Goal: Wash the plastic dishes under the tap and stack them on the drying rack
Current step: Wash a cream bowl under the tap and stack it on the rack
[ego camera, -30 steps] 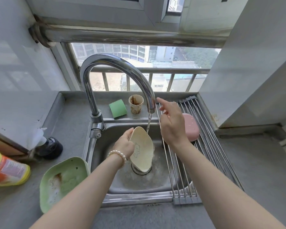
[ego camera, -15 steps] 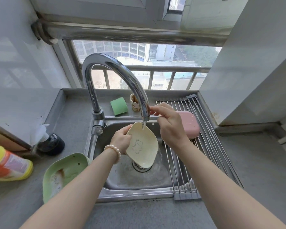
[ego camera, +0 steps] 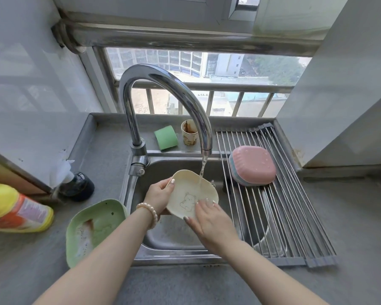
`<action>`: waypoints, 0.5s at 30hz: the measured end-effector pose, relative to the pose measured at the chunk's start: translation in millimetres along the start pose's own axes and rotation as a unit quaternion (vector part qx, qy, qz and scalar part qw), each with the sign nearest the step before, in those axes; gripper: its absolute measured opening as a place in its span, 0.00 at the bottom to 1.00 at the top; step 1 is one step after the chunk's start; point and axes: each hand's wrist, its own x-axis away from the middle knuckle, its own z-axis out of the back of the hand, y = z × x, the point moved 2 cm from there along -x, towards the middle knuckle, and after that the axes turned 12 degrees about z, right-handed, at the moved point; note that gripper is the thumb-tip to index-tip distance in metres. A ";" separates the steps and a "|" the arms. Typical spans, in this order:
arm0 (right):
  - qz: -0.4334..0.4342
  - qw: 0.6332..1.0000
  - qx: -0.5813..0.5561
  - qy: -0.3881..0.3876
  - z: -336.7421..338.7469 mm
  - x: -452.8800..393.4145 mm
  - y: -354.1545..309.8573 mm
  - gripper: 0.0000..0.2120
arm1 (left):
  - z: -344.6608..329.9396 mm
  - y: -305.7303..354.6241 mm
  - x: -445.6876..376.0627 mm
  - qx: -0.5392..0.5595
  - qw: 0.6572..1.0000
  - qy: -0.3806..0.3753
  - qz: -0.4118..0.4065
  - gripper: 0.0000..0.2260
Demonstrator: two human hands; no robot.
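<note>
A cream plastic dish [ego camera: 188, 190] with a bear drawing is tilted over the sink [ego camera: 176, 236]. Water from the curved tap [ego camera: 163, 84] runs onto its upper edge. My left hand [ego camera: 158, 197] grips the dish's left rim, thumb on the inside. My right hand [ego camera: 209, 219] lies with straight fingers against the dish's lower right edge. On the drying rack [ego camera: 279, 216] at the right, a pink dish [ego camera: 253, 164] rests upside down on top of other dishes. A dirty green dish [ego camera: 92, 230] leans at the sink's left edge on the counter.
A green sponge [ego camera: 165, 137] and a stained paper cup [ego camera: 189, 132] stand behind the tap. A yellow and orange bottle [ego camera: 15, 208] lies at the far left, near a dark bottle [ego camera: 77, 183]. A white wall [ego camera: 343, 84] rises at the right.
My right hand has come down from the tap spout to the dish's lower edge. The water stream is stronger and now hits the dish, which my left hand holds a little lower.
</note>
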 end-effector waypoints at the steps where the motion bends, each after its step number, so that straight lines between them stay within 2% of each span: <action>1: -0.039 0.999 0.007 -0.026 4.1 -7.9 7.0 0.55 | -1.2 -3.3 1.3 0.013 1.000 -0.013 0.024 0.09; 4: -0.112 0.989 0.001 -0.095 13.8 -33.1 13.1 0.44 | -9.7 -10.3 9.1 0.081 0.991 -0.066 0.083 0.09; 7: -0.130 0.985 0.004 -0.118 18.6 -51.5 2.9 0.42 | -15.1 -17.7 7.7 0.156 0.977 -0.098 0.107 0.13; 11: -0.053 0.995 -0.036 -0.075 18.7 -66.7 -14.6 0.37 | -30.2 -26.0 5.1 0.269 0.926 -0.235 0.120 0.21; 15: -0.019 0.993 -0.088 -0.076 17.2 -68.4 -23.9 0.38 | -39.8 -26.5 7.7 0.416 0.864 -0.243 0.147 0.26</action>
